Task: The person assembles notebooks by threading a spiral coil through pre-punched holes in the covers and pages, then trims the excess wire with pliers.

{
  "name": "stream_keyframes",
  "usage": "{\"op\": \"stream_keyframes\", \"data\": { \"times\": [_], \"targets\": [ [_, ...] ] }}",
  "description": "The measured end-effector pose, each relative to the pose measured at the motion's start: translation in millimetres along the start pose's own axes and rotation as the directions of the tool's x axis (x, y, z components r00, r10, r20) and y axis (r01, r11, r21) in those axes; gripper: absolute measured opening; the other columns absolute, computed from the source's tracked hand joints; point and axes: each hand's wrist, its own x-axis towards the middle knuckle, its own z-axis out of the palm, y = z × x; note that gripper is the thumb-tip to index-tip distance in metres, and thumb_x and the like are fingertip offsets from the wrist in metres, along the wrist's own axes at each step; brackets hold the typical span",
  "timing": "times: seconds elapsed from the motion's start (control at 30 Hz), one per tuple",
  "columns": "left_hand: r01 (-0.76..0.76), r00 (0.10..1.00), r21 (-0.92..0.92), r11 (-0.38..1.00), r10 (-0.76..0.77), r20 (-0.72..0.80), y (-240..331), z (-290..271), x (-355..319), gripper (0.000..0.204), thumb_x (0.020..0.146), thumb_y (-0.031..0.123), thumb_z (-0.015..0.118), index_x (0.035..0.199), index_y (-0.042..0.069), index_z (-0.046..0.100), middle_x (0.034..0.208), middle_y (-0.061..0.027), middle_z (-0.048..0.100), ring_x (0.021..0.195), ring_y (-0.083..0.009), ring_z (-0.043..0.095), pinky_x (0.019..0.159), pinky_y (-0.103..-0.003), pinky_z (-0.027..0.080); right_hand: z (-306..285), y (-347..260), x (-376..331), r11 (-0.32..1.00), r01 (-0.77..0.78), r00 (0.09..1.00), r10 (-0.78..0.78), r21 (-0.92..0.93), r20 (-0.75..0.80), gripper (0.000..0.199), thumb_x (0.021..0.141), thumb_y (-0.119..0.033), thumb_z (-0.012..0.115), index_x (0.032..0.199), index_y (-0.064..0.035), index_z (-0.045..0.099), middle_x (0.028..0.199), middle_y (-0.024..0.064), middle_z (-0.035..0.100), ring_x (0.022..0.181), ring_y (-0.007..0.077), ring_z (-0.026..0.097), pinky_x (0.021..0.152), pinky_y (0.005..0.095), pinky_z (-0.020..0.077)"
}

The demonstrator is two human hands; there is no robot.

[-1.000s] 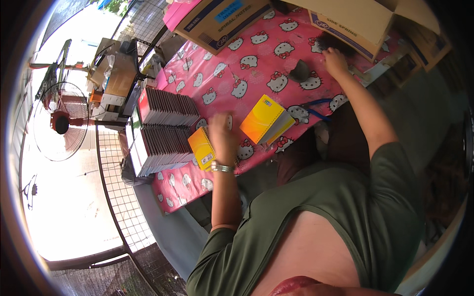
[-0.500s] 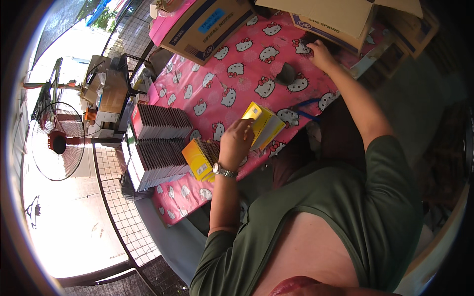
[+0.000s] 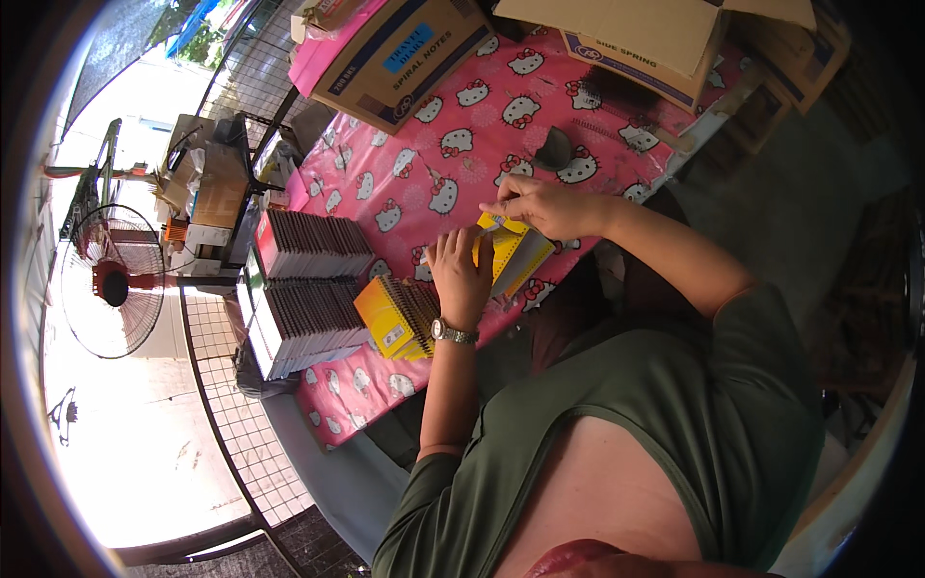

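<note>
A yellow-covered notebook stack lies near the table's front edge, rows of punched holes along its side. My left hand, with a watch on the wrist, grips the left end of a yellow notebook there, fingers bent and thumb against it. Over its far edge my right hand is closed in a pinch; what its fingertips hold is too small to make out. Left of my left hand stand yellow spiral notebooks with dark coils. Dark loose spiral coils lie at the far right of the table.
Two tall rows of spiral notebooks stand at the table's left. A dark grey cup-like object sits beyond my right hand. Cardboard boxes line the far side, an open box among them. A fan stands at left.
My right hand has come back from the loose coils to the far edge of the yellow notebook. My left hand has shifted slightly right, its fingers now bent over the notebook's end.
</note>
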Motion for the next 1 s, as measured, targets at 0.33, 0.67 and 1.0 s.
{"op": "stream_keyframes", "data": {
  "times": [0.33, 0.67, 1.0],
  "targets": [
    [0.010, 1.000, 0.039, 0.999, -0.010, -0.011, 2, 3, 1, 0.015, 0.091, 0.014, 0.063, 0.104, 0.007, 0.063, 0.096, -0.0081, 0.067, 0.094, -0.0289, 0.061, 0.088, -0.042, 0.040, -15, -10, 10, 0.978, -0.208, 0.961, 0.200, 0.025, 0.193, 0.033, 0.089, 0.002, 0.060, 0.121, -0.0060, 0.062, 0.094, 0.0110, 0.064, 0.088, 0.0276, 0.068, 0.076, 0.0364, 0.0549],
    [-0.047, 0.998, 0.092, 0.995, 0.044, 0.040, 20, 9, 4, 0.027, 0.090, 0.015, 0.061, 0.114, 0.004, 0.056, 0.104, -0.0108, 0.064, 0.100, -0.0303, 0.059, 0.101, -0.048, 0.036, -25, -43, 18, 0.912, -0.397, 0.888, 0.409, -0.101, 0.211, 0.029, 0.089, -0.012, 0.066, 0.112, -0.0055, 0.050, 0.096, 0.0144, 0.067, 0.091, 0.0341, 0.068, 0.078, 0.0422, 0.0523],
    [-0.053, 0.988, -0.097, 0.994, 0.066, 0.138, 6, 3, 1, 0.020, 0.092, 0.016, 0.061, 0.110, 0.007, 0.059, 0.106, -0.0081, 0.065, 0.107, -0.0290, 0.059, 0.110, -0.052, 0.030, -17, 134, -23, 0.697, -0.444, 0.851, 0.524, -0.563, -0.023, 0.041, 0.084, -0.037, 0.072, 0.104, -0.0038, 0.060, 0.127, 0.0236, 0.055, 0.114, 0.0378, 0.057, 0.092, 0.0470, 0.0503]
  ]
}}
